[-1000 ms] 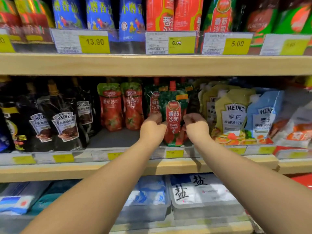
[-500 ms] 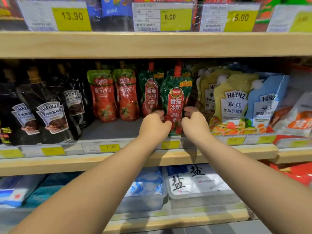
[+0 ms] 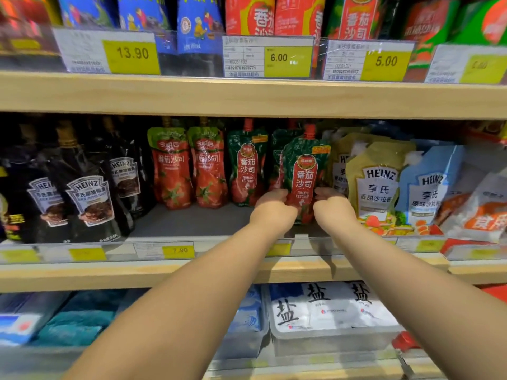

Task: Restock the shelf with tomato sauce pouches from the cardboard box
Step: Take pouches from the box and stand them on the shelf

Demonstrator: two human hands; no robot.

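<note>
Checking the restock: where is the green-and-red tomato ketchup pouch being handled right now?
Green-and-red tomato ketchup pouch: middle shelf, right of centre, between left hand and right hand, beside yellow Heinz pouch.

On the middle shelf (image 3: 247, 270), 3 green tomato ketchup pouches (image 3: 306, 171), 2 red tomato sauce pouches (image 3: 170, 168), 3 dark Heinz pouches (image 3: 87, 198) and 2 hands (image 3: 274, 209) were counted; 3 readable price tags (image 3: 279, 58) were seen above.

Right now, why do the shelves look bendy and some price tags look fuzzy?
Head view: the wide lens bows the upper shelf edge; the 13.90 tag reads sharp, the far-right tag is smeared; glare streaks the ketchup pouch between left hand and right hand.
</note>
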